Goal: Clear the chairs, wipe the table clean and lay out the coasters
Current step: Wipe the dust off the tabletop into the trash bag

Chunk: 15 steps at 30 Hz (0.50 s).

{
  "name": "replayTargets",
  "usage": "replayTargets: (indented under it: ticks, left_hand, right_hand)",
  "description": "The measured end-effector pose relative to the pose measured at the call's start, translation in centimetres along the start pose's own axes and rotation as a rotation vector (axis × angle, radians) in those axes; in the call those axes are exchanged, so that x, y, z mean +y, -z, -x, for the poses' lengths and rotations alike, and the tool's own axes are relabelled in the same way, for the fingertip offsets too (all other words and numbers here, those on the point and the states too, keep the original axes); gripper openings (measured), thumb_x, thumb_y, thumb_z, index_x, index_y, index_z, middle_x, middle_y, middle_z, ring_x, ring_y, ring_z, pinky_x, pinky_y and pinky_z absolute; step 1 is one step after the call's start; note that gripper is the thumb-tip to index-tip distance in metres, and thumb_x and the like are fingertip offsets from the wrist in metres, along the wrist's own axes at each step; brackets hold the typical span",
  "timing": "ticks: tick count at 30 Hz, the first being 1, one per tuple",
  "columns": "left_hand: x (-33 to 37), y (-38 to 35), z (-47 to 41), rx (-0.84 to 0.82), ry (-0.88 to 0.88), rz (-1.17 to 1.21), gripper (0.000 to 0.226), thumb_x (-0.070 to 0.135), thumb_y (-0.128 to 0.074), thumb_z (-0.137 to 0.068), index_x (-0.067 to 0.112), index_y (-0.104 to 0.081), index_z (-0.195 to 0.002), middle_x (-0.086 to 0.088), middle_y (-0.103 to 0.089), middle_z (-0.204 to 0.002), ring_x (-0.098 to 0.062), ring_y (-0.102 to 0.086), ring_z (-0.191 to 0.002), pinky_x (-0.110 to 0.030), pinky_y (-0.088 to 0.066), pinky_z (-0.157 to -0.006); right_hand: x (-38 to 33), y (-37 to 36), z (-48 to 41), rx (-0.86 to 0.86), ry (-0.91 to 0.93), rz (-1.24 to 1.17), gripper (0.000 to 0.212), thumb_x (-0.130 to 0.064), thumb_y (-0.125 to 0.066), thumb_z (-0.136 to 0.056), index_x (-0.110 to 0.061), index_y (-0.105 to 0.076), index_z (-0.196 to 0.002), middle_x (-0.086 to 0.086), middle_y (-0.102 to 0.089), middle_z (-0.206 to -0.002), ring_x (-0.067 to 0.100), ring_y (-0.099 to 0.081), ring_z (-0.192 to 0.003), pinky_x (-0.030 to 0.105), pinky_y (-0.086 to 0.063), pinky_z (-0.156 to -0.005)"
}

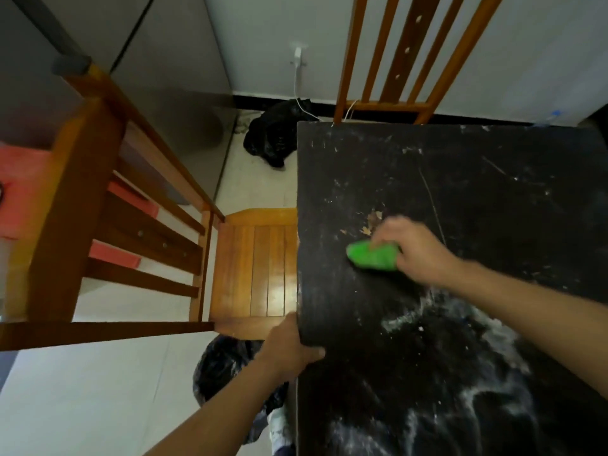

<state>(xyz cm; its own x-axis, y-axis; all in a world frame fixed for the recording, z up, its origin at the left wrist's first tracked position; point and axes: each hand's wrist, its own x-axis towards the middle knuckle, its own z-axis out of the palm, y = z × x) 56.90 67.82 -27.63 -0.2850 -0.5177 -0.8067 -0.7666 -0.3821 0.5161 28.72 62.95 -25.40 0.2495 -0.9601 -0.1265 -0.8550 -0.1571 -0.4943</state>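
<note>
A black table (477, 199) fills the right side, streaked with white powder and scratches. My right hand (413, 250) grips a green cloth (371, 256) and presses it on the tabletop, next to some dry leaf crumbs (371, 222). My left hand (292, 347) holds the table's left edge, thumb on top and fingers under the rim. A wooden chair (253, 268) stands at the table's left side with a bare slatted seat. Another wooden chair (408, 54) stands behind the far edge; only its backrest shows.
A black bag (276, 136) lies on the pale floor by the wall, under a white plug and cable (297, 60). Another dusty black bag (227, 366) sits below my left arm. Something pink (23, 189) lies behind the left chair's back.
</note>
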Motion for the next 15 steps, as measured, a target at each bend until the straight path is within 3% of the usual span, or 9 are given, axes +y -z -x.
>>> replayTargets:
  ticks: [4,7,11,15]
  left_hand:
    - [-2.6,-1.5,0.8,-0.035,0.060,0.064,0.050,0.024,-0.072,-0.080,0.016,-0.051,-0.125,-0.007,-0.064,-0.113,-0.026,-0.067,-0.100,-0.047,-0.059,-0.081]
    - [-2.7,-1.2,0.5,-0.087,0.086,0.153,0.042,0.016,-0.069,-0.087,0.014,-0.051,-0.124,-0.011,-0.065,-0.113,-0.030,-0.072,-0.087,-0.050,-0.061,-0.068]
    - [-3.0,-1.0,0.1,-0.118,0.086,0.151,0.044,0.014,-0.069,-0.088,0.012,-0.050,-0.128,-0.014,-0.064,-0.115,-0.033,-0.072,-0.086,-0.051,-0.061,-0.068]
    - [-2.7,-1.0,0.9,-0.092,0.042,0.136,0.040,0.015,-0.068,-0.089,0.010,-0.052,-0.125,-0.014,-0.065,-0.110,-0.033,-0.072,-0.082,-0.050,-0.061,-0.066]
  right_hand:
    - [-1.2,-0.3,-11.3,0.175,-0.254,-0.003,0.039,0.002,-0.057,-0.082,-0.013,-0.067,-0.117,0.015,-0.055,-0.121,0.031,-0.052,-0.114,0.037,-0.039,-0.098]
    - [-2.0,-2.4,-14.6,0.206,-0.394,-0.016,0.041,0.002,-0.056,-0.084,-0.017,-0.064,-0.120,0.015,-0.054,-0.122,0.033,-0.052,-0.113,0.038,-0.041,-0.094]
    - [-3.7,-5.2,-8.1,0.131,-0.092,-0.010,0.039,0.003,-0.055,-0.077,-0.011,-0.070,-0.110,0.014,-0.059,-0.109,0.032,-0.053,-0.102,0.034,-0.040,-0.087]
    - [-4.1,-7.0,5.2,-0.043,0.058,-0.063,0.036,0.006,-0.071,-0.071,-0.015,-0.072,-0.101,0.001,-0.056,-0.100,0.018,-0.049,-0.092,0.031,-0.042,-0.078]
